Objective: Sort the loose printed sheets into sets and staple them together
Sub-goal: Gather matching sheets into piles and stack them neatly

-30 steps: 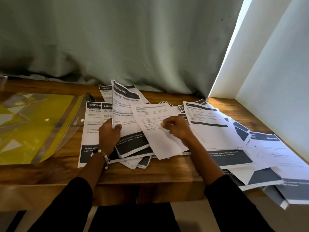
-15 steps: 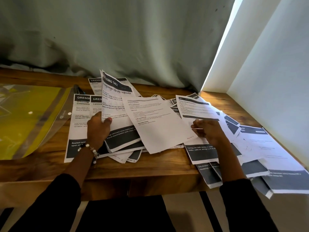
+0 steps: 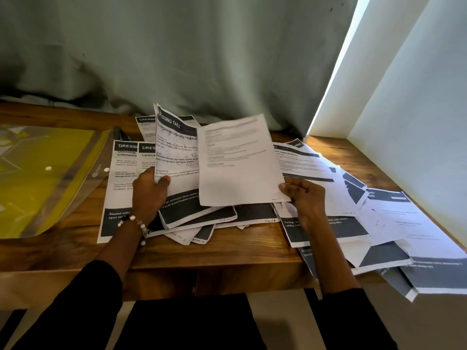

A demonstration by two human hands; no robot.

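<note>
The mostly white printed sheet with faint grey text (image 3: pixel 240 160) is too motion-blurred to read, and it covers the right side of the sheaf behind it. The right hand (image 3: pixel 304 195) pinches that sheet at its lower right corner, thumb on top, fingers curled under, holding it tilted up off the pile. The left hand (image 3: pixel 150 192) has thumb and fingers curled around a small sheaf of printed pages with dark header and footer bands (image 3: pixel 177 157), its top page reading "...SSING TABLE", with something about skincare lotion and travel bottles beneath. Flat sheets at the left (image 3: pixel 121 173) show "DRESSI...", "Unboxing Cosmetics" and "Lipstick", partly hidden by the hand. Handwritten page numbers sit on a few bottom corners, barely legible. The scattered loose sheets on the right (image 3: pixel 353 210) spill past the edge of the wooden desk (image 3: pixel 227 253), their print washed out by light. A yellow clear plastic folder (image 3: pixel 45 173) is cut off at the left, with a dark object (image 3: pixel 118 133) by its corner that I can't identify.
</note>
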